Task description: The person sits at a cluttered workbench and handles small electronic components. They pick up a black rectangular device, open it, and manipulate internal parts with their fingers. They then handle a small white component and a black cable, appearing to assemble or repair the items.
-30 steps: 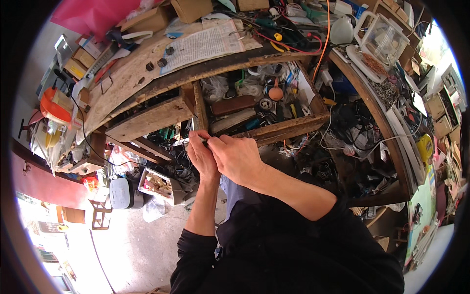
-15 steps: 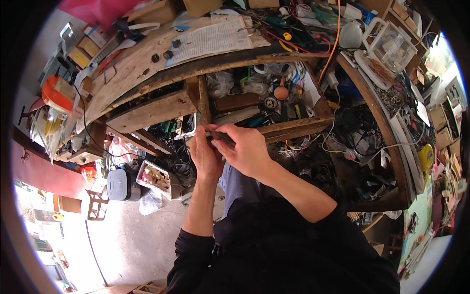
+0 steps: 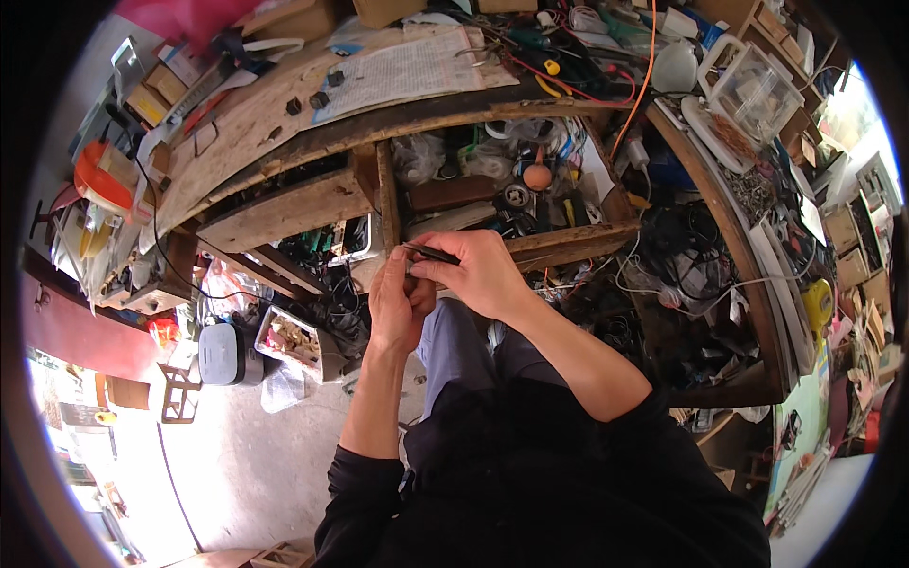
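Observation:
My right hand grips a slim dark tool, lying crosswise over my left hand's fingertips. My left hand is closed upright around something small at the tool's tip, which I cannot make out. Both hands meet just in front of an open wooden drawer packed with plastic bags, a brown case, a round salmon-coloured bulb and assorted small tools. A metal-rimmed container of small parts sits just left of my hands.
Worn workbench with printed paper, dark blocks and cables; clear plastic box at right; orange hanging cord; tangled wires below. At lower left, a grey case and box of wooden pieces stand on the concrete floor.
My right hand has risen slightly, and the dark tool in it now shows clearly across my left fingers. My left forearm shifted slightly left; more of my legs shows.

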{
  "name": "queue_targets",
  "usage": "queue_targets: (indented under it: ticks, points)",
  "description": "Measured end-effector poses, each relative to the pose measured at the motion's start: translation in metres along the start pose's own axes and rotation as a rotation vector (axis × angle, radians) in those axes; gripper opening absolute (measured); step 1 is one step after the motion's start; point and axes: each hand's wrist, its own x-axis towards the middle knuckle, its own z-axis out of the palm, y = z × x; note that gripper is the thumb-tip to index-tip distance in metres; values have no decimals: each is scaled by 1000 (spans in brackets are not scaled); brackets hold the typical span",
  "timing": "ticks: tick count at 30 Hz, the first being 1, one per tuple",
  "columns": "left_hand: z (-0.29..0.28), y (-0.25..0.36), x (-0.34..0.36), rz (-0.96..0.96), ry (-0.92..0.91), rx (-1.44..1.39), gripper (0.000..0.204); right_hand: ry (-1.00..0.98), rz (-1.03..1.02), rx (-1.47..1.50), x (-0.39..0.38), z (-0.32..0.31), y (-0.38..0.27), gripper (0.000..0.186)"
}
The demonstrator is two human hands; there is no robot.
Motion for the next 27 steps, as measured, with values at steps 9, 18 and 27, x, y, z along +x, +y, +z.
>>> queue_targets:
  ticks: [9, 18, 27]
  points:
    - [2, 3, -2, 51, 14, 0, 52, 34, -163, -313, -16, -1, -5, 14]
    - [-8, -2, -4, 104, 7, 89, 51, 108, -263, -558, -25, 8, -14, 16]
    - [-4, 6, -10, -21, -23, -93, 50, 89, -240, -594, -27, 9, -8, 13]
